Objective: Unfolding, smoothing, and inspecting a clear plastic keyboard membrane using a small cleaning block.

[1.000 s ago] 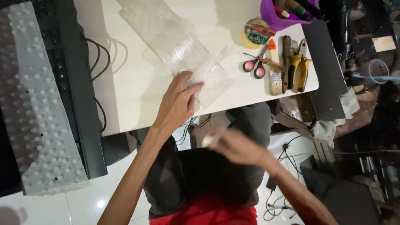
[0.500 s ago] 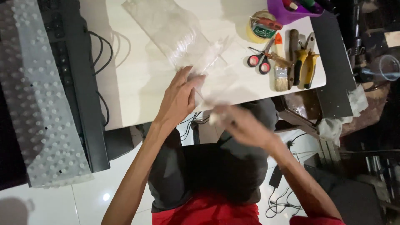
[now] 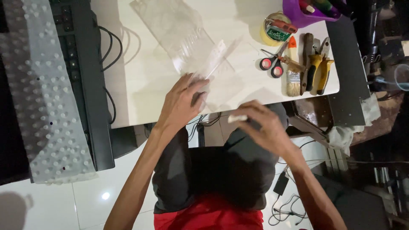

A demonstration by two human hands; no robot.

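Two hands at the white table (image 3: 140, 85) edge: left hand (image 3: 181, 104) curled, gripping a clear plastic sheet (image 3: 187, 42) lying on the tabletop. Right hand (image 3: 262, 125) pinches a small white scrap (image 3: 237, 118); red-handled scissors (image 3: 272, 64), paintbrush (image 3: 293, 68) nearby

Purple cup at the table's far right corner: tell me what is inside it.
The purple cup holds several markers or pens; red, white and green tops show above the rim. Their lower parts are hidden by the cup's wall, and the picture's top edge cuts off the rest, so no count is sure.
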